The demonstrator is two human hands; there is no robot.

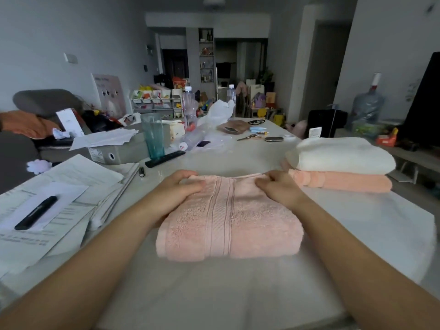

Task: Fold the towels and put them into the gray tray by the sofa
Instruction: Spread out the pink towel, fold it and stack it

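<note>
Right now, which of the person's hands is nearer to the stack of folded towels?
The right hand. It grips the far right corner of the pink towel, just beside the stack. The left hand holds the far left corner, across the towel from the stack.

Bare forearms and hands, sleeveless

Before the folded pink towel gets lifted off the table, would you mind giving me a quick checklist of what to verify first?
1. Pink towel folded into a compact rectangle: ok.
2. Left hand and right hand both on its far edge: ok.
3. Firm grip under the fold: cannot tell; fingers curl over the edge only.
4. Stacked white towel and peach towel lie apart, to the right: ok.
5. Glass tumbler and remote stand beyond the towel, close to a forward lift path: not ok.
6. Gray tray in view: cannot tell.
</note>
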